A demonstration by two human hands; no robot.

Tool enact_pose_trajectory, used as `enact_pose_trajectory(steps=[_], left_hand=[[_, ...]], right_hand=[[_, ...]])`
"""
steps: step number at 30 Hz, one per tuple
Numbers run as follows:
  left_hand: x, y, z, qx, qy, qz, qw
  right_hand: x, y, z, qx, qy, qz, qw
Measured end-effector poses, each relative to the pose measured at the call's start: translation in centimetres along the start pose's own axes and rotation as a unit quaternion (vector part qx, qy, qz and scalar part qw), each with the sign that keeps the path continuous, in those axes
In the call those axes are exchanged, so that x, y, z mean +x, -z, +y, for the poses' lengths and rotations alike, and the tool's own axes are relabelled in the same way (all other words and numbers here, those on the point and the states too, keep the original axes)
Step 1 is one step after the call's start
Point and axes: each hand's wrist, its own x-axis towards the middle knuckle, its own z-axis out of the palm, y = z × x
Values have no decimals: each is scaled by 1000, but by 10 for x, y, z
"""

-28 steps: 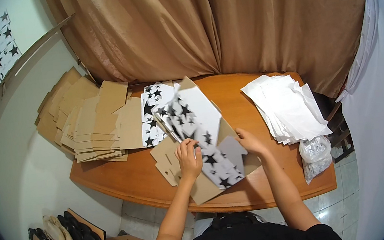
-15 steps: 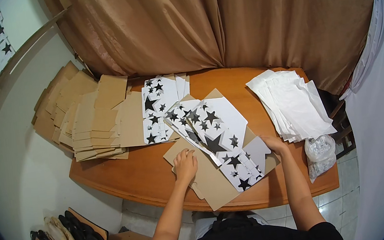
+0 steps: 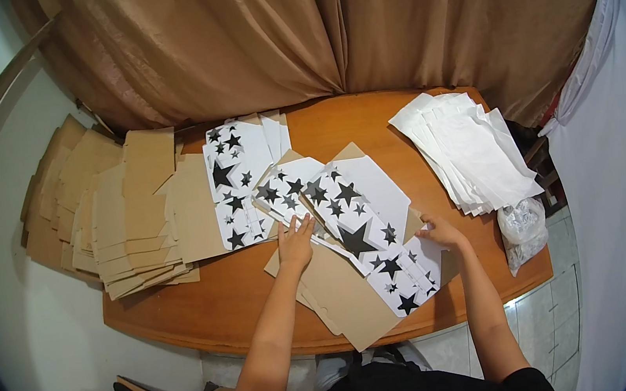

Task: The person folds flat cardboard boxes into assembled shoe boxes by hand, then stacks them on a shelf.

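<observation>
Centrally on the table (image 3: 224, 302), a star-printed sheet (image 3: 369, 212) lies slanted, its long axis running from 11 to 5 o'clock. Take this sheet as the clock centre, with 12 o'clock toward the brown curtain (image 3: 214, 42). Its white face carries black and grey stars of mixed sizes; its outline is angular, and brown board shows past its upper tip.

Left hand (image 3: 297, 245), at 9 o'clock: fingers moderately spread, tips at the near edge of a second star-printed sheet (image 3: 288, 187), at 10 o'clock. Right hand (image 3: 442, 234), at 3 o'clock: fingers bent at the sheet's right-hand edge; whether they grip it cannot be told.

A plain brown panel (image 3: 346, 294) at 7 o'clock extends one corner to the near table edge. Exposed wood runs from 12 to 2 o'clock, between the sheet and a pile of white paper (image 3: 469, 151), and also along the front at 8 o'clock.

Materials: smooth orange-brown wood; matt cardboard in a staggered stack (image 3: 125, 212) between 9 and 10 o'clock; thin, uneven paper; a crinkled clear plastic bag (image 3: 524, 235) at 3 o'clock; softly pleated curtain fabric.
</observation>
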Motion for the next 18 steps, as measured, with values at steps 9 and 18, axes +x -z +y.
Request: enact_pose_trajectory(steps=[9, 18], left_hand=[[13, -4, -37, 52, -24, 15, 998], [32, 12, -98, 64, 31, 46, 996]], right_hand=[[-33, 16, -57, -43, 3, -41, 998], [-74, 22, -105, 1, -13, -38, 999]])
